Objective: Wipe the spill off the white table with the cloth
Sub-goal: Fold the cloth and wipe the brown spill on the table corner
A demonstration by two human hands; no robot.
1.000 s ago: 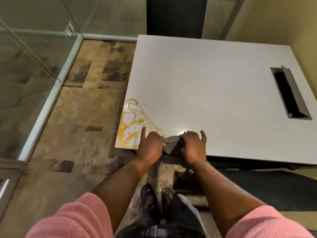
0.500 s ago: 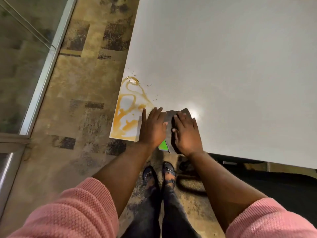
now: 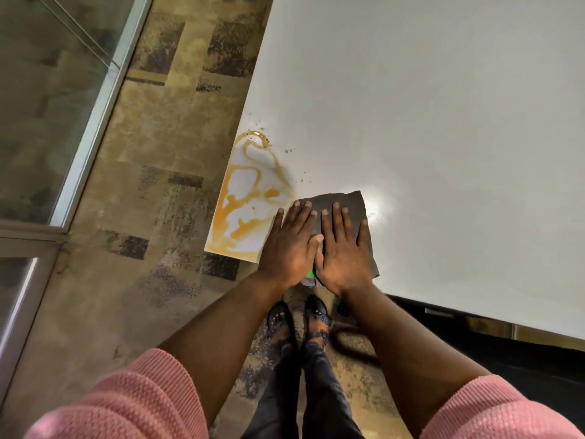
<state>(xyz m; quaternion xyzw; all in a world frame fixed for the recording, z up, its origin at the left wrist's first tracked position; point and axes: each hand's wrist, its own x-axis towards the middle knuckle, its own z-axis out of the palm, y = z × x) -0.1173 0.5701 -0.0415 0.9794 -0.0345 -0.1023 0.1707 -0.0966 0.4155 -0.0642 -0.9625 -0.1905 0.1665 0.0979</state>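
The broad white counter [image 3: 427, 122] carries an orange-brown liquid spill [image 3: 247, 201] at its near left corner. Just right of the spill, a flat dark grey cloth [image 3: 348, 201] lies at the near edge. The left hand [image 3: 289, 245] and right hand [image 3: 343, 253] press flat on it side by side, fingers [image 3: 338, 217] spread, grasping nothing.

Hands: two, left hand [image 3: 288, 245] and right hand [image 3: 342, 252], flat, side by side
Cloth [image 3: 345, 202]: one, under both palms
Spill [image 3: 245, 201]: one, left of the hands
Table [image 3: 427, 122]: one
Pink sleeves [image 3: 133, 403]: two
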